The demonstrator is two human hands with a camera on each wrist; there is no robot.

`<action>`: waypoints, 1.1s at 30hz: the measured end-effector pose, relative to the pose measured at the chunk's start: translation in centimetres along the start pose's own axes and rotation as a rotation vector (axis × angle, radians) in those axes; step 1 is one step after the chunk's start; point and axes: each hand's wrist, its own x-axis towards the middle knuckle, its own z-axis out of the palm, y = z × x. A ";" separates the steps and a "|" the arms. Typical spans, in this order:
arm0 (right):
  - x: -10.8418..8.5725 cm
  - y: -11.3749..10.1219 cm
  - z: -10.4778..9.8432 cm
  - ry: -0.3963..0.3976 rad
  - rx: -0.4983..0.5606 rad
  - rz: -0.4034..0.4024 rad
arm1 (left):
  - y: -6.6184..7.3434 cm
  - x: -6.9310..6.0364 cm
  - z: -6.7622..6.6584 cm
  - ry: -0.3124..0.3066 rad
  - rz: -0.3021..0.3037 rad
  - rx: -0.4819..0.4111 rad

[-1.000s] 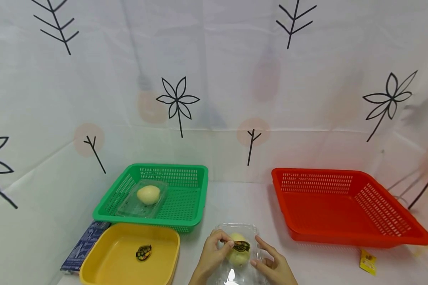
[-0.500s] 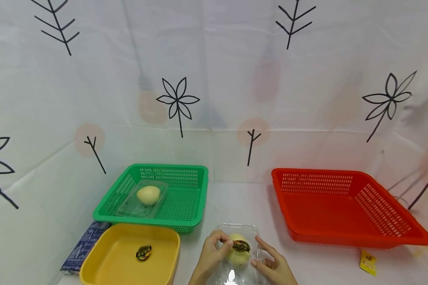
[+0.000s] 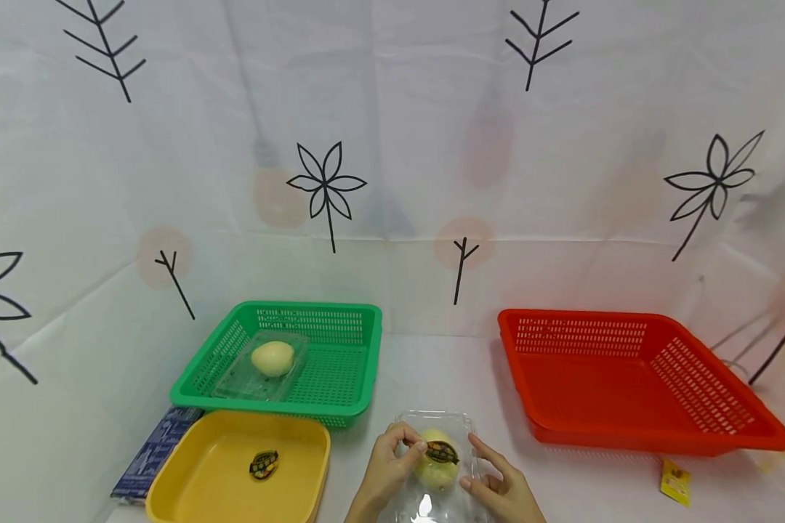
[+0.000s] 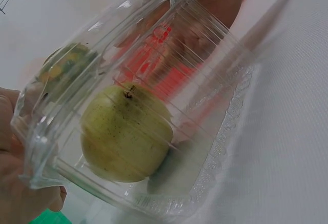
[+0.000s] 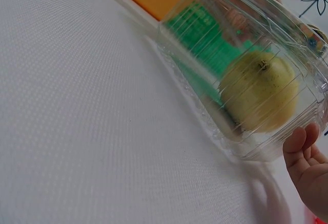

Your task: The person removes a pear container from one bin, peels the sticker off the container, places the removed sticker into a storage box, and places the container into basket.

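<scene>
A clear plastic clamshell box (image 3: 435, 421) lies on the white table at the front middle, with a pale yellow-green, pear-like fruit (image 4: 127, 134) inside. Over its lid is a dark oval sticker (image 3: 442, 452) with a colourful print. My left hand (image 3: 386, 465) pinches the sticker's left end between thumb and index finger. Whether the rest of it touches the lid I cannot tell. From the other side, my right hand (image 3: 502, 483) holds the box's right edge with thumb and fingers. The right wrist view shows those fingertips (image 5: 302, 141) against the box wall.
A green basket (image 3: 340, 407) at back left holds another clear box (image 3: 235, 374) with a pale fruit (image 3: 272, 359). In front stands a yellow tray (image 3: 203, 472) with a similar sticker (image 3: 264, 464). A red basket (image 3: 628, 436), a yellow packet (image 3: 675, 481) and a blue package (image 3: 157, 454) flank the work.
The sticker has shifted and tilted very slightly over the lid. Both hands and the box stay almost where they were.
</scene>
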 end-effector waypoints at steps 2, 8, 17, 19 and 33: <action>0.0 0.0 0.1 0.008 -0.001 -0.008 | 0.1 0.0 0.0 -0.005 -0.010 -0.004; -0.1 0.2 0.2 0.042 -0.021 -0.072 | 0.1 0.1 -0.1 -0.016 -0.024 -0.025; -0.2 0.3 0.2 0.040 -0.029 -0.089 | 0.1 0.0 -0.3 -0.023 -0.035 -0.024; -0.2 0.2 0.2 0.036 -0.027 -0.081 | 0.1 0.1 -0.4 -0.031 -0.060 -0.025; -0.2 -0.1 0.3 0.062 -0.026 -0.048 | 0.4 -0.3 -0.8 0.039 -0.180 -0.141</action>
